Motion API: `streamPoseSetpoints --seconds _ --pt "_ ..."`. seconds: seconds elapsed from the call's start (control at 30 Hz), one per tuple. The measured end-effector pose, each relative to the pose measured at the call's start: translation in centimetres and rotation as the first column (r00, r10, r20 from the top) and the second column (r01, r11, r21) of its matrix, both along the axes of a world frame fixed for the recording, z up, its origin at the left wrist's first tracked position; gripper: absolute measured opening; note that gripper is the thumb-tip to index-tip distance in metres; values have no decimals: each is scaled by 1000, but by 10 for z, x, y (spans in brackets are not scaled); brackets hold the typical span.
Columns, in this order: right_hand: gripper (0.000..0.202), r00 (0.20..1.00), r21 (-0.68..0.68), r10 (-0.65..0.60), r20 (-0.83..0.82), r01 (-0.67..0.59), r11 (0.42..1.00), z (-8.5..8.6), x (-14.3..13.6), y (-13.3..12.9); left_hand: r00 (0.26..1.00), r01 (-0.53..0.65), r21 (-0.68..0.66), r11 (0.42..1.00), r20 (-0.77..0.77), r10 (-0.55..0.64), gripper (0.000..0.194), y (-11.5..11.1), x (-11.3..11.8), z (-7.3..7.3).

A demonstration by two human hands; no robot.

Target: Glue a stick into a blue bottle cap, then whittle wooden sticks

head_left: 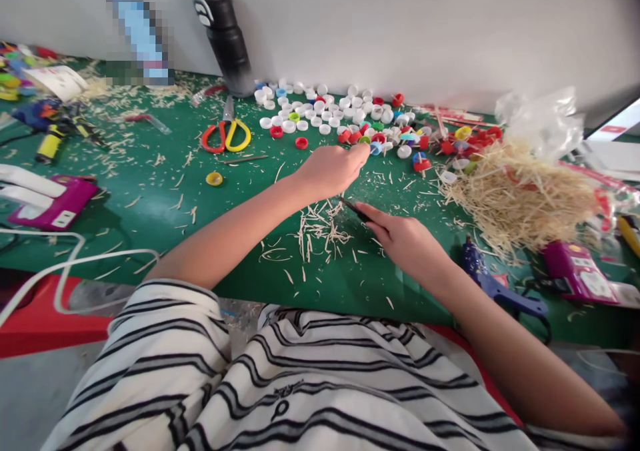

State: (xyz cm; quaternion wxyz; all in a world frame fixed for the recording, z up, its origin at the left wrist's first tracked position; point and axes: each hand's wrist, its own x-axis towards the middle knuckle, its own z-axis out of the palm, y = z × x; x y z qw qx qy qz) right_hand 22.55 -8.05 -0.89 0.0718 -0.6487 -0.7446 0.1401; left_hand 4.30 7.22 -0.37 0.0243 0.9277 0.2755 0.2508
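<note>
My left hand (pixel 334 169) reaches over the table to the near edge of a crowd of bottle caps. Its fingers are curled together beside a light blue cap (pixel 376 148) and a green one; what they pinch, if anything, is hidden. Closed around slim dark tweezers (pixel 356 211), my right hand (pixel 407 244) is just nearer to me. The tweezers' tip points at a small scatter of pale straw pieces (pixel 323 231) on the green tabletop (pixel 240 221). White caps (pixel 320 107) spread out behind my left hand, with red and coloured ones among them.
Scissors (pixel 227 131) with red and yellow handles and a black bottle (pixel 227 44) stand to the left. On the right are a straw heap (pixel 525 194), a blue glue gun (pixel 493 281) and a clear plastic bag (pixel 543 121). White cables (pixel 75 257) cross the left edge.
</note>
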Motion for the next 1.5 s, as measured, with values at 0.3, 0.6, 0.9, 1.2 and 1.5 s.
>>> streamPoseSetpoints --seconds 0.3,0.6,0.9,1.2,1.5 --pt "55 1000 -9 0 6 0 1000 -5 -4 -13 1000 -3 11 1000 -16 3 14 -1 2 -2" --pt "53 997 -11 -44 59 45 999 2 -11 -5 1000 3 -25 1000 23 -3 16 0 -3 -2" --pt "56 996 -28 -66 -58 64 998 -5 -11 -19 999 38 2 999 29 -38 13 2 2 -2" --pt "55 995 -15 -99 -31 99 995 -4 -22 -12 997 50 -15 999 53 -49 15 5 -5 -5" --pt "56 995 -54 -80 61 83 995 -8 -25 -3 1000 4 -40 999 28 -3 15 9 -3 -5"
